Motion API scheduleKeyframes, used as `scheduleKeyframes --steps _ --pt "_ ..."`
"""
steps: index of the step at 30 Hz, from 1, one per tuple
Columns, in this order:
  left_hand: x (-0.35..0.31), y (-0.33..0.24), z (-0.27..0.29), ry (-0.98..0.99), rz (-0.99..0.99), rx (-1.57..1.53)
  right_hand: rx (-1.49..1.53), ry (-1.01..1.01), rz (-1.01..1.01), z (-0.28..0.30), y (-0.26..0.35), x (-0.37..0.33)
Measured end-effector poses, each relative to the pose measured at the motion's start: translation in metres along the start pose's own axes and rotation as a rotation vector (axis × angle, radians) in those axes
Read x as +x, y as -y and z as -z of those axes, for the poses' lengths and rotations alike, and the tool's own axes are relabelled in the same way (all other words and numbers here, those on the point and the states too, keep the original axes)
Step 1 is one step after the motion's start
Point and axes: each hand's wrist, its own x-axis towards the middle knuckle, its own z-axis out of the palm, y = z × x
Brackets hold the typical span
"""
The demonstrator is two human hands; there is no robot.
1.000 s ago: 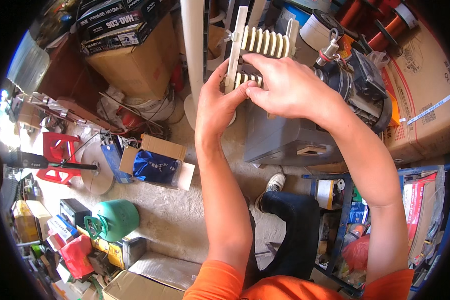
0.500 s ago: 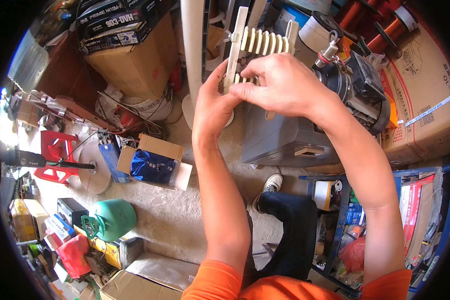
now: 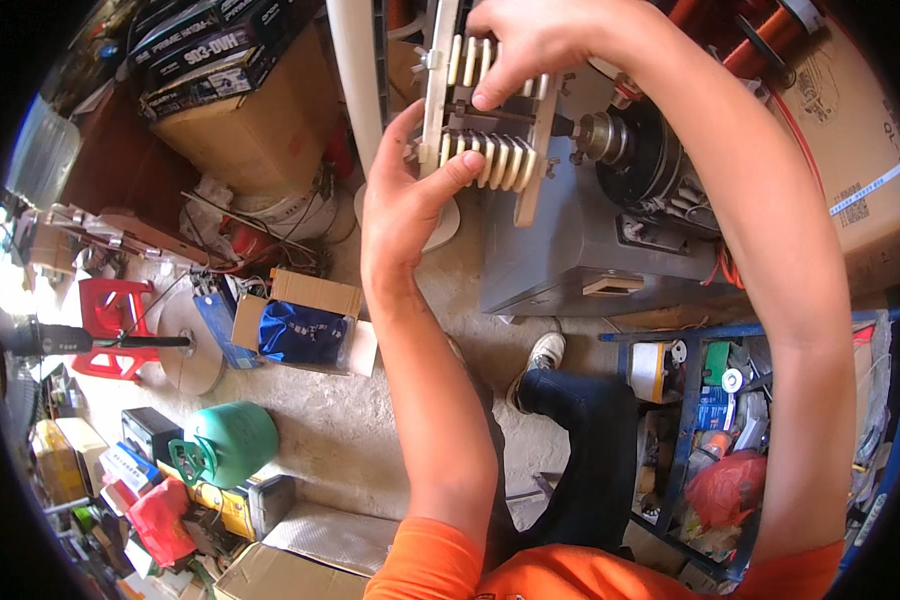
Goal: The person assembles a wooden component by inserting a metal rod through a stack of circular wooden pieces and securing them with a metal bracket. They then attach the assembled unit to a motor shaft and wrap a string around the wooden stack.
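Note:
A coil-winding former made of two cream ribbed blocks, an upper block (image 3: 468, 62) and a lower block (image 3: 505, 165), sits between two pale end bars. It is on the shaft of a grey winding machine (image 3: 550, 255). My left hand (image 3: 398, 205) is closed about the near-left end bar (image 3: 436, 90) and the lower block, its thumb lying on the ribs. Dark strands show in the grooves there. Above it, my right hand (image 3: 555, 38) curls over the upper block with its thumb tip at the block's lower edge. Most of its fingers are hidden.
Copper-coloured wire spools (image 3: 770, 50) and a big cardboard box (image 3: 850, 150) stand at the far right. A blue-framed rack (image 3: 660, 335) of parts is at my right. Leftward are a green gas cylinder (image 3: 235, 440), an open carton (image 3: 315, 290) and a red stool (image 3: 115, 300).
My right hand has moved up from beside my left thumb to the upper block. My left thumb now lies on the lower block, which has come into plain sight. The view has shifted slightly.

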Motion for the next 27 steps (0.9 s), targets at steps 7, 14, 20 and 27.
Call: scheduleKeyframes --steps 7,14,20,27 --pt "-0.002 -0.002 0.0 0.001 0.042 -0.045 0.109 0.051 0.236 -0.011 -0.02 0.03" --pt "-0.002 0.001 -0.001 0.015 0.033 -0.111 0.077 0.0 0.201 -0.008 -0.013 0.017" --pt "-0.004 -0.001 -0.002 0.012 0.035 -0.12 0.092 0.02 0.167 -0.002 -0.008 0.004" --pt "-0.002 0.001 -0.006 -0.02 0.064 -0.139 -0.001 -0.023 0.21 -0.009 -0.016 0.018"
